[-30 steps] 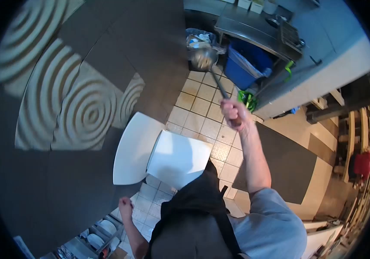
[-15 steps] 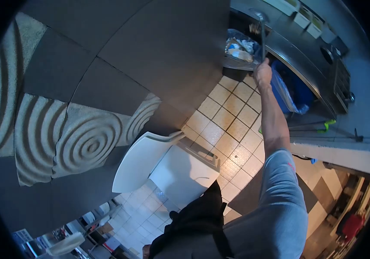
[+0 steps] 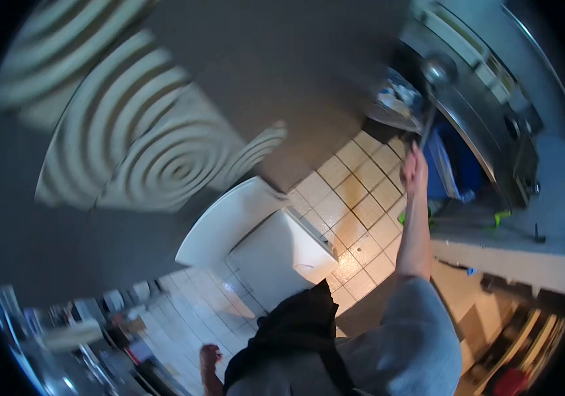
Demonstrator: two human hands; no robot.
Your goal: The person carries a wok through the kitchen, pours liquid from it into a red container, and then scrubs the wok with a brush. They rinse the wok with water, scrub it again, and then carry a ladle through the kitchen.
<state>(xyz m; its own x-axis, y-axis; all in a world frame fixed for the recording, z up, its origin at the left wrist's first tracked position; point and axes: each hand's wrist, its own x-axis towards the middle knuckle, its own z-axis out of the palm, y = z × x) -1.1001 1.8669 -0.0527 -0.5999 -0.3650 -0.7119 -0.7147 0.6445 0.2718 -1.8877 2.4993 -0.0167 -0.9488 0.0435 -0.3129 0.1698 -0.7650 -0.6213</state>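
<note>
At the right, my right hand [image 3: 414, 168] is closed around the handle of a metal ladle [image 3: 439, 70], whose round bowl points away from me. The ladle is held up in front of the counter and close to a lined trash bin [image 3: 398, 119] with crumpled waste in it. Down at the lower left, my left hand [image 3: 210, 358] hangs beside the black apron [image 3: 282, 330]. Its fingers look curled, and I cannot make out anything in them.
A blue bin [image 3: 457, 162] with a clear liner stands under the metal counter [image 3: 470, 112]. Before me is a white box-like unit [image 3: 272, 247] with a curved panel [image 3: 230, 218]. Light floor tiles [image 3: 342, 191] lie between it and the counter. Carved wave panels [image 3: 177, 165] are at the left.
My right hand has drawn back toward me with the ladle, and the ladle's bowl has come more into view. My left hand shows more at the lower left. The whole view has turned.
</note>
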